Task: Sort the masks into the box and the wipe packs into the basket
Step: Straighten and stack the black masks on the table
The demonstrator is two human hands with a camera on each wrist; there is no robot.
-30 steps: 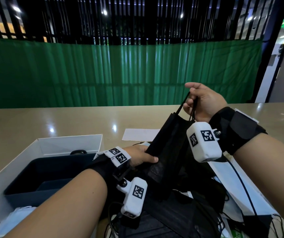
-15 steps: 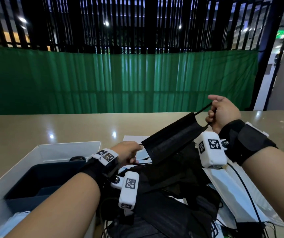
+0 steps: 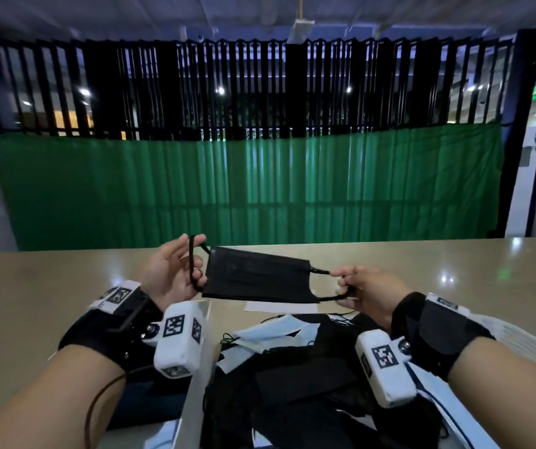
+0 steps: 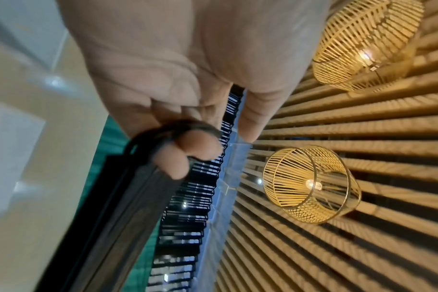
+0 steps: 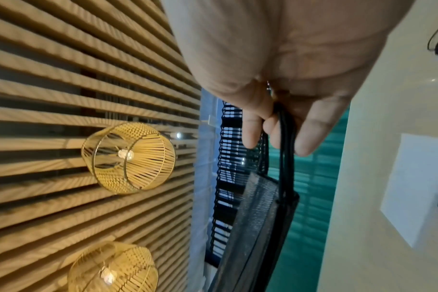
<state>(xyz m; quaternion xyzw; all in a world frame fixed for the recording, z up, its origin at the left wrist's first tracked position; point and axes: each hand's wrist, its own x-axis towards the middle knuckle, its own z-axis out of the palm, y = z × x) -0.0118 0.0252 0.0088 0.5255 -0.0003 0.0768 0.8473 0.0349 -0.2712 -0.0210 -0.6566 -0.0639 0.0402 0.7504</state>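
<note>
A black mask (image 3: 256, 275) hangs stretched flat between my two hands, above the table. My left hand (image 3: 192, 264) has its fingers curled round the left ear loop (image 4: 178, 136), with the mask's edge (image 4: 118, 217) running away below them. My right hand (image 3: 344, 283) pinches the right ear loop (image 5: 284, 126), and the mask's body (image 5: 258, 227) hangs beyond the fingers. A pile of black and light blue masks (image 3: 292, 367) lies on the table under my hands. The white box (image 3: 195, 387) with a dark inside stands at the lower left, mostly hidden by my left arm.
A white sheet of paper (image 3: 279, 307) lies on the beige table (image 3: 49, 286) beyond the pile. White and blue packets (image 3: 454, 416) lie under my right forearm. A green curtain (image 3: 260, 189) closes off the far side of the table.
My left hand rose from the pile and took the left ear loop. My right hand came down and rightward, so the mask now hangs level between both hands. My head has tipped up.
</note>
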